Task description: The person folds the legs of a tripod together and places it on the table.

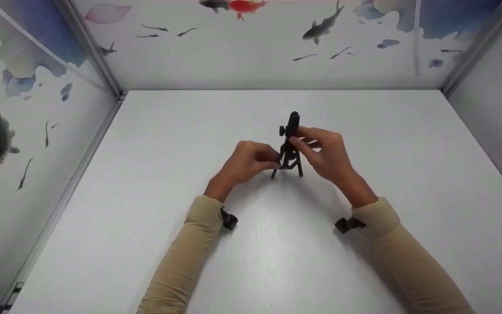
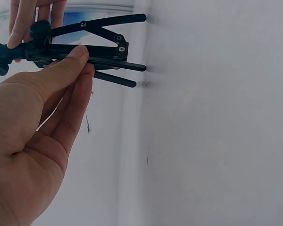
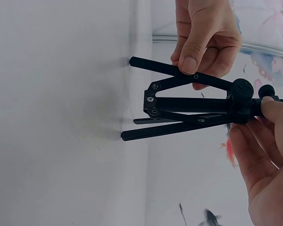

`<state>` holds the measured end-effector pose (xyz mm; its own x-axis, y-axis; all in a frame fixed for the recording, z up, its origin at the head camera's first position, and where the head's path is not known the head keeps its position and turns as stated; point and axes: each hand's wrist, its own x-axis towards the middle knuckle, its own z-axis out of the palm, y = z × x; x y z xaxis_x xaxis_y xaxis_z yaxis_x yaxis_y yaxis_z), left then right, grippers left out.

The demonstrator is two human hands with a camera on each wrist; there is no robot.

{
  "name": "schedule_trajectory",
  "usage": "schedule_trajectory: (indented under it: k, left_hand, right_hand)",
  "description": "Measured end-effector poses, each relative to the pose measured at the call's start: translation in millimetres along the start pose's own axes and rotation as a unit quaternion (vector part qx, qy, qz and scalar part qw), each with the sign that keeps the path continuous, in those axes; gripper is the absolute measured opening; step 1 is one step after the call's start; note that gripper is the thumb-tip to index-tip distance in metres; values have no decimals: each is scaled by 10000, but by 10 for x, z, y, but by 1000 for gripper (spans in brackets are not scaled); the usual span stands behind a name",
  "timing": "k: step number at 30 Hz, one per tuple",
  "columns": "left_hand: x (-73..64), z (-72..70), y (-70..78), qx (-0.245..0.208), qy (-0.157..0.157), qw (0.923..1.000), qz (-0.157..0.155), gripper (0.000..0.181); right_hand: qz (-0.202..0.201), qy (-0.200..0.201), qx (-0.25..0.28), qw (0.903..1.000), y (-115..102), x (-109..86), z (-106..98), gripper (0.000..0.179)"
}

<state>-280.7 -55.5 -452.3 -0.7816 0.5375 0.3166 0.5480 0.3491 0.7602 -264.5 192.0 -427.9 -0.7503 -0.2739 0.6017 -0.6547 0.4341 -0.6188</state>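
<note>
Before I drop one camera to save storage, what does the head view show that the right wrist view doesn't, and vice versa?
Only the head view: tan fabric sleeves, small black wrist-worn cameras.
Only the right wrist view: round silver rivets on the black jointed tripod.
Both: that tripod, the left hand, right hand and flat white tabletop.

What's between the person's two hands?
A black tripod: the left hand pinches one leg and the right hand holds it higher up, as the head view shows.

Fish-patterned walls [image 1: 251, 56] around white table [image 1: 168, 131]
</note>
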Motion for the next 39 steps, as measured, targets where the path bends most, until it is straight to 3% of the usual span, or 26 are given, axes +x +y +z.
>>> schedule_trajectory:
  k: [18,31,36,39]
  left_hand:
    - [-16,67,-19,52,404,9991,120,14]
    - [7,74,2,-1,312,9993,220,14]
    - [12,67,2,-58,262,9993,251,15]
    - [18,54,6,-81,202,9996,174,14]
  right_hand:
    - [-2,-37,-74,10000,-71,14,33,26]
    - [134,-39,97,9999,0,10,-16,26]
    - [234,-287,99,9993,-20,15,-72,26]
    - [381,-648,47,9972,-39,16,-144,38]
